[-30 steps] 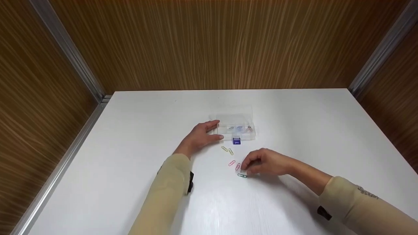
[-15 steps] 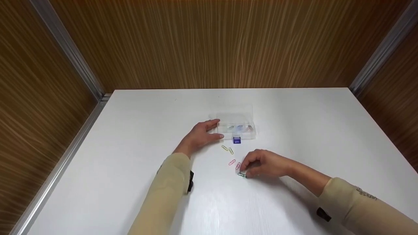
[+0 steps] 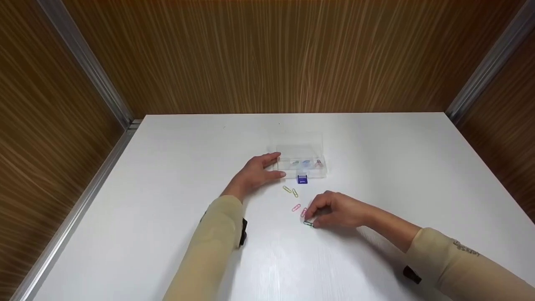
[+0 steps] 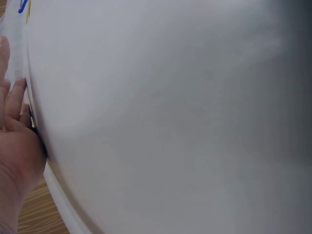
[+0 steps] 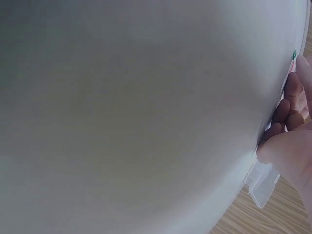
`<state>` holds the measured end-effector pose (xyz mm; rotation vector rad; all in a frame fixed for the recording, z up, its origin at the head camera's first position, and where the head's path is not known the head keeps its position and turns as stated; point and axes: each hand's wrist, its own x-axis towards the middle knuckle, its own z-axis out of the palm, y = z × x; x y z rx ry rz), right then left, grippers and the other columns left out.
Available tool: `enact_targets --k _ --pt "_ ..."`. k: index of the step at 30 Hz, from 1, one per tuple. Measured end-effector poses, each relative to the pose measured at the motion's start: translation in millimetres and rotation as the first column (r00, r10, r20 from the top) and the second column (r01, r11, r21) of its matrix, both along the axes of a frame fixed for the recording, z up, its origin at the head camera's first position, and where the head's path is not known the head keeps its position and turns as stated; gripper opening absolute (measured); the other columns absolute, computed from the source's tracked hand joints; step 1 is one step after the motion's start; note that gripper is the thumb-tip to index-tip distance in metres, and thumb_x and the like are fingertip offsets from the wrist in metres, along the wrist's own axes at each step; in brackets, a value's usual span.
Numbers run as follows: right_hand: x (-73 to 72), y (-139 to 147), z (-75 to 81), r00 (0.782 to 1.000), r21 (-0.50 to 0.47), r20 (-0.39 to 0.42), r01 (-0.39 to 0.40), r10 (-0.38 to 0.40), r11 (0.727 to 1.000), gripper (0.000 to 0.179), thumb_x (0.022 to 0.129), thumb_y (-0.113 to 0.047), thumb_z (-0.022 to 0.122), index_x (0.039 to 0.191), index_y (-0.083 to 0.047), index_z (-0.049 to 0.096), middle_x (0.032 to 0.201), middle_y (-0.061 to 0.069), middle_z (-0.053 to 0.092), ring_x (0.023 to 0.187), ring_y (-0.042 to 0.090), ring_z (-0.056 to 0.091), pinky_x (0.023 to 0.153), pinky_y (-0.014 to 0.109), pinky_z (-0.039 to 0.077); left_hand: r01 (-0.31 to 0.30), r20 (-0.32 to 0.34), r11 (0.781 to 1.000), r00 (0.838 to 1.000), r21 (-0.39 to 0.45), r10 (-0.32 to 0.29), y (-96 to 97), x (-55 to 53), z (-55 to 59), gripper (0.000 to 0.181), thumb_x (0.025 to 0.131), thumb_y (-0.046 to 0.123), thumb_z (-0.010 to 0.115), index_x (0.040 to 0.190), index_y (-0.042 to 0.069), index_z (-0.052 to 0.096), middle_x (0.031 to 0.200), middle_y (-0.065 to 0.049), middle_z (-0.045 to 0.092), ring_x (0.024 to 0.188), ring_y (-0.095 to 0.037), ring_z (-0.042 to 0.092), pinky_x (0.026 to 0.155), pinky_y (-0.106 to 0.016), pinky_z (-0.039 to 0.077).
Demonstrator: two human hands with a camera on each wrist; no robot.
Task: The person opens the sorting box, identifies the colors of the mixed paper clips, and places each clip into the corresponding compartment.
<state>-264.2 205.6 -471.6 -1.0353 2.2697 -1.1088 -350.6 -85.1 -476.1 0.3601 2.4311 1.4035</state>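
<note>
A clear plastic compartment box [image 3: 315, 173] lies on the white table, lid [image 3: 307, 139] swung back. My left hand [image 3: 256, 172] rests against its left end, thumb at the front corner and fingers extended behind. Small coloured pieces sit in the compartments, too tiny to identify. In front of the box lie two yellow paper clips [image 3: 295, 192] and two pink paper clips [image 3: 296, 207]. My right hand [image 3: 338, 210] is low over a green paper clip [image 3: 308, 223], its thumb at the clip's right end. The index fingertip, a little apart from the thumb, overlaps one pink clip.
A dark blue latch [image 3: 302, 179] sticks out from the box's front. Wood-patterned panels [image 3: 267, 56] with metal corner posts [image 3: 90, 62] enclose the table [image 3: 167, 167] at the back and sides.
My right fingertips have edged left and lower over the green paper clip. The left hand and the box stay in place; the loose clips lie as before.
</note>
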Motion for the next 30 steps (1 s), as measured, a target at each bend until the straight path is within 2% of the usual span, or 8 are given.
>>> enact_targets --k 7,15,22,30 --pt "1.4 -2.4 0.3 1.000 0.041 -0.004 0.026 -0.026 0.999 0.022 0.093 -0.006 0.081 0.111 -0.019 0.083 0.112 -0.009 0.076 0.108 0.019 0.062 0.099 0.032 0.046 0.006 -0.013 1.000 1.000 -0.009 -0.006 -0.3 -0.3 -0.5 0.076 0.096 0.034 0.082 0.162 0.023 0.047 0.162 0.003 0.049 0.159 -0.018 0.025 0.129 -0.037 0.018" --pt "3.0 -3.9 0.6 0.999 0.049 -0.035 0.039 -0.037 0.998 0.024 0.093 -0.005 0.081 0.113 -0.019 0.083 0.112 -0.007 0.076 0.108 0.020 0.060 0.096 0.032 0.046 0.010 -0.020 1.000 1.000 -0.011 -0.010 0.1 -0.4 -0.5 0.075 0.096 0.032 0.082 0.162 0.021 0.047 0.162 0.000 0.050 0.159 -0.018 0.027 0.129 -0.037 0.019" --pt "3.0 -4.4 1.2 0.996 0.064 -0.094 -0.006 0.012 0.998 0.030 0.093 -0.006 0.080 0.120 -0.019 0.082 0.107 -0.006 0.074 0.100 0.021 0.058 0.089 0.033 0.041 0.019 -0.016 1.000 1.000 0.005 -0.019 0.7 -3.6 -3.3 0.077 0.096 0.029 0.082 0.163 0.017 0.046 0.162 -0.004 0.049 0.157 -0.018 0.031 0.127 -0.033 0.023" --pt "3.1 -5.9 4.4 0.996 0.108 -0.083 -0.013 0.022 0.994 0.028 0.095 -0.007 0.079 0.119 -0.020 0.083 0.110 -0.007 0.073 0.103 0.019 0.056 0.088 0.032 0.041 0.006 -0.003 1.000 1.000 -0.005 -0.006 0.8 -4.4 -4.4 0.077 0.096 0.032 0.082 0.163 0.020 0.046 0.162 0.000 0.050 0.158 -0.016 0.029 0.128 -0.034 0.022"
